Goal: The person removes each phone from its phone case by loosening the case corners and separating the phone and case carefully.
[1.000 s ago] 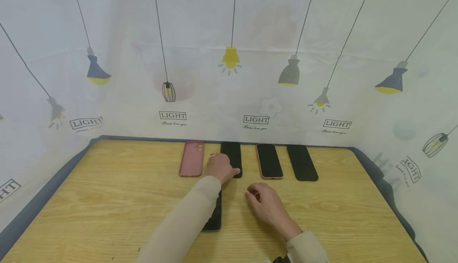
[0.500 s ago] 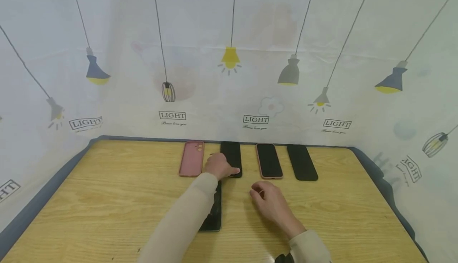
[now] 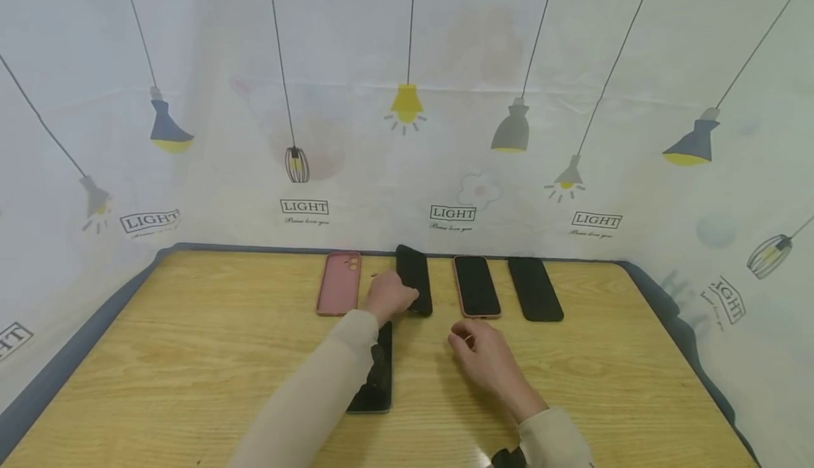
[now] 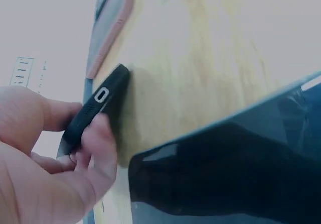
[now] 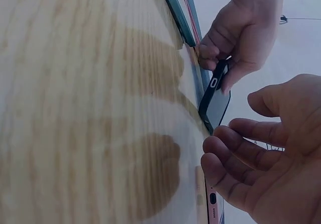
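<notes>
My left hand (image 3: 389,297) pinches a black phone (image 3: 415,277) by its left side and lower end, and the phone is tilted with its left edge up off the table. In the left wrist view the charging port shows on the phone's end (image 4: 90,108), between thumb and fingers. My right hand (image 3: 485,355) hovers over the table with relaxed, bent fingers and nothing in them. The right wrist view shows its palm and loose fingers (image 5: 235,158). Under my left forearm lies a larger dark device with a glossy screen (image 3: 376,383), partly hidden by the sleeve.
A pink phone case (image 3: 339,284) lies at the left of the back row. Right of the held phone are a phone with a pink rim (image 3: 477,285) and a flat black phone-shaped piece (image 3: 536,289). The wooden table (image 3: 191,355) ends at a printed curtain (image 3: 381,192).
The black phone, flat before, now tilts up in my left hand. My right hand has shifted slightly to the right.
</notes>
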Demonstrator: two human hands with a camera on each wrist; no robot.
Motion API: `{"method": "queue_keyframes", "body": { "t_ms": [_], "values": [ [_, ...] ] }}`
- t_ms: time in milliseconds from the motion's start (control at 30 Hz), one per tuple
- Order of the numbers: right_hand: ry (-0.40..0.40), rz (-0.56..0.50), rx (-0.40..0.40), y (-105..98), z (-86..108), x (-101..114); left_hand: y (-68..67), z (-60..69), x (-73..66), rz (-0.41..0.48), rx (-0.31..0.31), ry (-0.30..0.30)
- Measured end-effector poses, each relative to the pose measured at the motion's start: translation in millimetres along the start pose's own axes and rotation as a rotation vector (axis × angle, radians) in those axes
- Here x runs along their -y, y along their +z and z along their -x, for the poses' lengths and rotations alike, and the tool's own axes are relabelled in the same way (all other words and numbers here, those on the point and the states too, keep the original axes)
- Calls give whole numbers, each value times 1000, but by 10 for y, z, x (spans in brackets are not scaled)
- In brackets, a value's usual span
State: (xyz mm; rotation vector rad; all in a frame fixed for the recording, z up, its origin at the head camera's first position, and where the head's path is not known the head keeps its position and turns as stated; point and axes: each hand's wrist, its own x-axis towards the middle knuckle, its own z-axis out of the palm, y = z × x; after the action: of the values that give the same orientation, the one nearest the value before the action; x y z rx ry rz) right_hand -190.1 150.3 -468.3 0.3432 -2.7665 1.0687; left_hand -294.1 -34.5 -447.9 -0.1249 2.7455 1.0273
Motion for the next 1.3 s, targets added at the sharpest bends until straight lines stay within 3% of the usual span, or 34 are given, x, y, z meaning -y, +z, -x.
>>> {"method": "queue_keyframes", "body": {
  "t_ms": [167, 367, 533, 967, 1300],
  "values": [
    [22, -22, 12, -29, 8, 5, -75, 55, 0, 209, 36, -3],
    [29, -33, 22, -70, 13, 0, -85, 104, 43, 274, 60, -23],
    [34, -33, 10, -93, 14, -29, -134, 209, 105, 366, 109, 13],
    [92, -72, 33, -195, -30, -35, -227, 695, 317, 442, 130, 145],
    [182, -280, 49, -163, -149, -59, -197, 1071, 472, 462, 148, 217]
  ]
}}
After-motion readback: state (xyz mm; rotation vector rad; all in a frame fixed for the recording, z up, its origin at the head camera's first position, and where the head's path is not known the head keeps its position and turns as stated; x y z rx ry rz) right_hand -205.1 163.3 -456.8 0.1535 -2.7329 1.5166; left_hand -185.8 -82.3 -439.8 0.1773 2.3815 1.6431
